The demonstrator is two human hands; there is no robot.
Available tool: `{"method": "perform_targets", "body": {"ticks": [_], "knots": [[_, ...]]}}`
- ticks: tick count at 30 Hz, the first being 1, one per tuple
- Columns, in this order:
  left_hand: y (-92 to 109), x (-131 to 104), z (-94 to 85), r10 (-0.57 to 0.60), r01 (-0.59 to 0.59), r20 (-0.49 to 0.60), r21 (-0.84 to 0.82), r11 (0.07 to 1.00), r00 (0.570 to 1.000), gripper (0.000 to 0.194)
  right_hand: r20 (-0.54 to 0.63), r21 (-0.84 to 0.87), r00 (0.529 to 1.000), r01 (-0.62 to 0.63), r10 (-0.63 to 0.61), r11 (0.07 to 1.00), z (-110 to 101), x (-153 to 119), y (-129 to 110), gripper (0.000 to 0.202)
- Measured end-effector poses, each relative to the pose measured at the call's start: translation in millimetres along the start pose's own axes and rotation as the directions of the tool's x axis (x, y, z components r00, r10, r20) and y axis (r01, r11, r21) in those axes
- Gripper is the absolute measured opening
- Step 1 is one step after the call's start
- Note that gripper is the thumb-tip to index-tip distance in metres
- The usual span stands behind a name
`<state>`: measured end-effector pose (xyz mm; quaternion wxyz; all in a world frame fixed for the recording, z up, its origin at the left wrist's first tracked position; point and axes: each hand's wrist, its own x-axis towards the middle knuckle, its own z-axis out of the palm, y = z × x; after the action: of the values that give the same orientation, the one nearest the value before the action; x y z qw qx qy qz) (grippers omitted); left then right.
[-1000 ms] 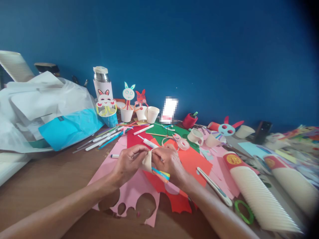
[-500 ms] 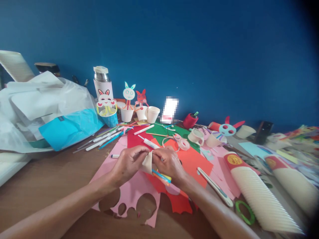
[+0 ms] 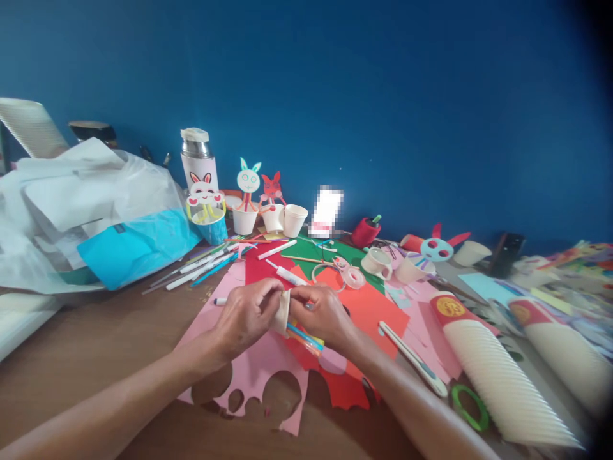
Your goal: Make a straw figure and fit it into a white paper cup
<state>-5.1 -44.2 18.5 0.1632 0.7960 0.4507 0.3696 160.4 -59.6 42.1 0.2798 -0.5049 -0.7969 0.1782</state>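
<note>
Between my hands is a small white paper cup (image 3: 282, 314), tilted, with its rim side pinched. My left hand (image 3: 249, 314) is closed on the cup's left side. The fingertips of my right hand (image 3: 320, 314) pinch its upper right edge. Blue, yellow and orange straws (image 3: 306, 338) stick out from the cup toward the lower right, below my right palm. Pink paper (image 3: 258, 364) with round cut-outs and orange-red paper (image 3: 378, 313) lie under the hands. A white marker (image 3: 290, 276) rests just beyond my fingers.
Rabbit figures in cups (image 3: 245, 220) stand by the wall. Pens (image 3: 205, 265) and a plastic bag (image 3: 138, 249) are at the left. Tape rolls (image 3: 353, 277), a cutter (image 3: 414, 361), a green ring (image 3: 470, 409) and stacked cups (image 3: 507, 377) lie at the right.
The cup and straws have shifted slightly left and turned in my hands. My right fingers have moved a little left along the cup's edge.
</note>
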Motion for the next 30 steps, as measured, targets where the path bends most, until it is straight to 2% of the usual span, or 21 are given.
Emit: {"method": "perform_targets", "body": {"ticks": [4, 8, 13, 16, 20, 23, 25, 28, 30], "knots": [[1, -1, 0.9, -0.002, 0.001, 0.01, 0.041, 0.999, 1.0, 0.017, 0.033, 0.026, 0.998, -0.062, 0.061, 0.998, -4, -1, -2, 0.02], [4, 0, -0.3, -0.061, 0.06, 0.031, 0.031, 0.998, 0.998, 0.015, 0.043, 0.022, 0.992, -0.12, 0.119, 0.993, -7, -2, -2, 0.021], [6, 4, -2.0, -0.201, 0.195, -0.007, -0.217, 0.957, 0.98, 0.012, 0.091, 0.091, 0.988, -0.134, 0.126, 0.987, -9, -1, 0, 0.018], [7, 7, -2.7, -0.286, 0.293, 0.081, -0.406, 0.866, 0.955, 0.013, 0.076, 0.116, 0.988, -0.142, 0.134, 0.983, -10, 0, 0, 0.02], [8, 11, -2.6, -0.281, 0.386, 0.264, -0.628, 0.676, 0.923, 0.023, 0.1, 0.121, 0.987, -0.137, 0.125, 0.983, -15, -1, 0, 0.02], [10, 13, -2.6, -0.345, 0.441, 0.283, -0.675, 0.591, 0.895, 0.018, 0.114, 0.14, 0.986, -0.136, 0.121, 0.981, -20, 0, 0, 0.021], [12, 13, -3.1, -0.417, 0.479, 0.274, -0.695, 0.537, 0.866, 0.018, 0.079, 0.195, 0.988, -0.148, 0.135, 0.97, -22, 0, 1, 0.02], [11, 15, -4.5, -0.451, 0.479, 0.273, -0.757, 0.445, 0.85, 0.019, -0.042, 0.321, 0.986, -0.139, 0.161, 0.937, -23, 1, 3, 0.022], [10, 16, -6.4, -0.457, 0.465, 0.277, -0.802, 0.375, 0.846, 0.02, -0.135, 0.381, 0.981, -0.075, 0.136, 0.921, -24, 1, 3, 0.025]]}}
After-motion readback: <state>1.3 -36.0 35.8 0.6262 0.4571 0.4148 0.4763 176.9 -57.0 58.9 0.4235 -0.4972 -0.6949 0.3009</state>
